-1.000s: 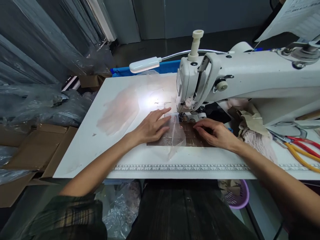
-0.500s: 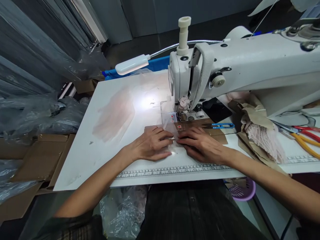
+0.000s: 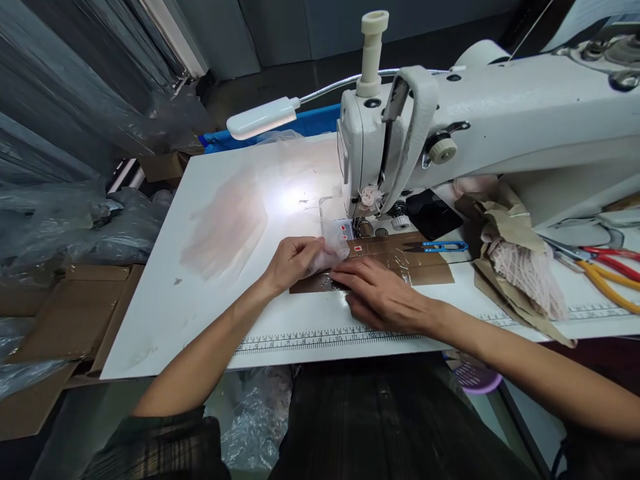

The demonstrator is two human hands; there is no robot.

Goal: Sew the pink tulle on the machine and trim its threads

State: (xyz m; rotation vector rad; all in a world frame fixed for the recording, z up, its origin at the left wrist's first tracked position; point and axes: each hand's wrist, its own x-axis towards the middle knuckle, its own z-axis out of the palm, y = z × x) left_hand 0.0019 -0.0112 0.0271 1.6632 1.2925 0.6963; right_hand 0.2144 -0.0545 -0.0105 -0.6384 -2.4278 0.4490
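Observation:
My left hand (image 3: 294, 262) is closed around a bunched piece of thin, pale sheer fabric (image 3: 334, 248), just in front of the sewing machine's needle area (image 3: 364, 212). My right hand (image 3: 381, 295) lies flat with fingers stretched out, pressing on a brown taped patch (image 3: 425, 263) of the white table (image 3: 200, 293). The two hands nearly touch at the fabric. The white sewing machine (image 3: 480, 133) stands right behind them.
A small blue thread snip (image 3: 440, 247) lies on the brown patch. Crumpled paper and pale pink lace (image 3: 520, 267) sit to the right, with red and yellow scissors (image 3: 610, 273) beyond. A lamp (image 3: 260, 118) lights the table. A printed ruler (image 3: 320, 339) runs along the front edge. Cardboard boxes (image 3: 65, 320) stand left.
My left hand has lifted and gathered the sheer fabric into a bunch. My right hand has slid leftward and flattened onto the brown patch. The view has shifted slightly.

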